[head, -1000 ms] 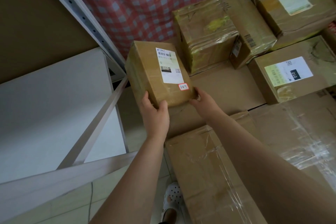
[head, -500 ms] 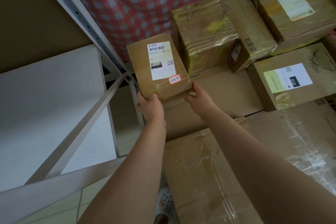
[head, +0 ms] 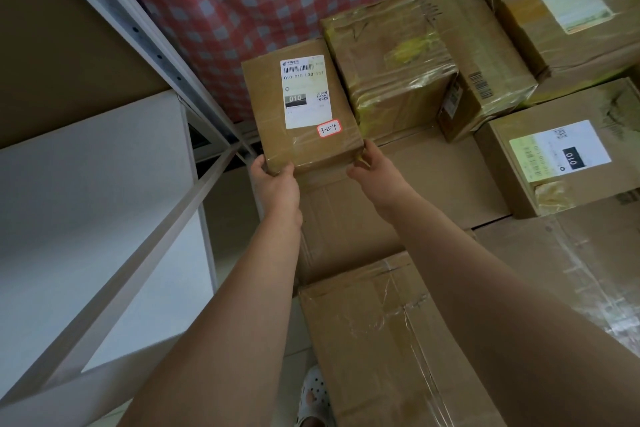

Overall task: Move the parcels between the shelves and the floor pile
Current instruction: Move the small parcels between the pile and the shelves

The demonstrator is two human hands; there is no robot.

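Left of frame: a white shelf [head: 86, 184] of flat board and perforated metal posts, crossed by a diagonal brace. Upper centre: a red-and-white checked cloth [head: 277, 10] hanging in soft folds. Centre: the parcel [head: 301, 114], a small rectangular cardboard box under glossy tape, with a white printed label and a red-edged sticker on top. The left hand [head: 277, 184] grips its near left corner, thumb on top. The right hand [head: 375, 173] pinches its near right corner. The parcel lies just beside a taped box [head: 391, 80] in wrinkled yellowish film, over a broad flat carton [head: 433, 184]; whether it rests there cannot be told. Right of frame: a labelled box [head: 561, 163] of plain cardboard.
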